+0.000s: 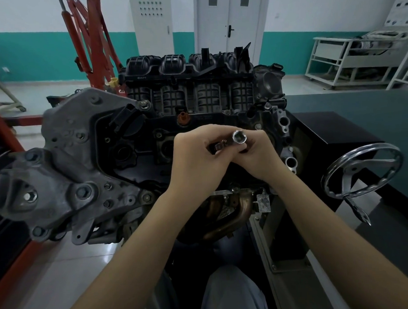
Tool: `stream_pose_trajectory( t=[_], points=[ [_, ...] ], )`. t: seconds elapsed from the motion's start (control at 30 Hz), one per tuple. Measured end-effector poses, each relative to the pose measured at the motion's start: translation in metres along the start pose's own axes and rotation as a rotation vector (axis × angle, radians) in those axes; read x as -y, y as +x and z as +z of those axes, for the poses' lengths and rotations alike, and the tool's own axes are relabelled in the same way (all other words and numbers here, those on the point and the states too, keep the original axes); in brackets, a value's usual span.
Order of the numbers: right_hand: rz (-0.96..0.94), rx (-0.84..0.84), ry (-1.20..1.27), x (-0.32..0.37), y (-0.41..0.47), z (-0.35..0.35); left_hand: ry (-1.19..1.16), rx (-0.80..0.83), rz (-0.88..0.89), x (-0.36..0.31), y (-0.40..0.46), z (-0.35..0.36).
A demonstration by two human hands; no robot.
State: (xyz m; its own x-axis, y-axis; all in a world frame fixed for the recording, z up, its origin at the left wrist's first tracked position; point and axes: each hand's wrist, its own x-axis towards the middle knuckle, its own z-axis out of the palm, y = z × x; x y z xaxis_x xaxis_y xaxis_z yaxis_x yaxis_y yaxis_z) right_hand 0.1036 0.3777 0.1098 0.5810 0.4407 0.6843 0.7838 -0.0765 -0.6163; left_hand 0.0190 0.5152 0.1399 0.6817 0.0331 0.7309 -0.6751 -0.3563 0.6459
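Observation:
A car engine [120, 157] on a stand fills the middle of the view, its black valve cover facing me. Both my hands meet above the cover. My right hand [256, 157] grips a chrome socket [239, 137], its open end turned up toward me. My left hand [194, 159] pinches a small bolt [219, 146] just left of the socket. The two hands touch at the thumbs. What lies under them on the cover is hidden.
A black intake manifold [186, 69] tops the engine's far side. A grey mounting bracket [66, 159] juts out at left. A chrome handwheel [363, 172] sits at right on the stand. A red hoist [90, 38] and white racks [347, 59] stand behind.

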Motion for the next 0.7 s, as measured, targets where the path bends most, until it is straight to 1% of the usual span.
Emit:
stream_pose_trajectory(
  t=[0.07, 0.13, 0.17, 0.27, 0.37, 0.47, 0.53, 0.57, 0.63, 0.7],
  points=[
    [0.005, 0.038, -0.018, 0.0022, -0.0004, 0.0000, -0.060, 0.057, 0.002, 0.0011, 0.0004, -0.0017],
    [0.035, 0.023, -0.018, 0.0003, -0.0003, -0.0006, -0.137, 0.128, -0.018, 0.0002, 0.0010, -0.0035],
    [0.042, 0.000, -0.018, -0.0021, 0.0000, -0.0008, -0.139, 0.144, -0.022, 0.0006, 0.0014, -0.0039],
    [0.045, -0.042, -0.004, -0.0048, 0.0008, -0.0008, -0.016, 0.087, -0.017, 0.0013, 0.0012, -0.0020],
    [0.012, -0.032, -0.007, -0.0025, 0.0001, -0.0005, -0.010, 0.040, -0.012, 0.0023, 0.0008, -0.0014],
    [0.010, 0.022, -0.019, 0.0020, -0.0003, -0.0003, -0.116, 0.095, -0.016, 0.0052, 0.0010, -0.0031],
    [0.030, 0.003, -0.017, 0.0001, -0.0001, -0.0007, -0.163, 0.143, -0.028, 0.0049, 0.0010, -0.0045],
    [0.035, -0.017, -0.016, -0.0015, 0.0001, -0.0009, -0.145, 0.147, -0.027, 0.0048, 0.0012, -0.0044],
    [0.039, -0.037, -0.002, -0.0028, 0.0002, -0.0007, -0.062, 0.093, -0.023, 0.0043, 0.0016, -0.0030],
    [0.027, -0.052, 0.019, -0.0015, 0.0005, 0.0005, -0.037, 0.024, -0.039, 0.0042, 0.0021, -0.0016]
  ],
)
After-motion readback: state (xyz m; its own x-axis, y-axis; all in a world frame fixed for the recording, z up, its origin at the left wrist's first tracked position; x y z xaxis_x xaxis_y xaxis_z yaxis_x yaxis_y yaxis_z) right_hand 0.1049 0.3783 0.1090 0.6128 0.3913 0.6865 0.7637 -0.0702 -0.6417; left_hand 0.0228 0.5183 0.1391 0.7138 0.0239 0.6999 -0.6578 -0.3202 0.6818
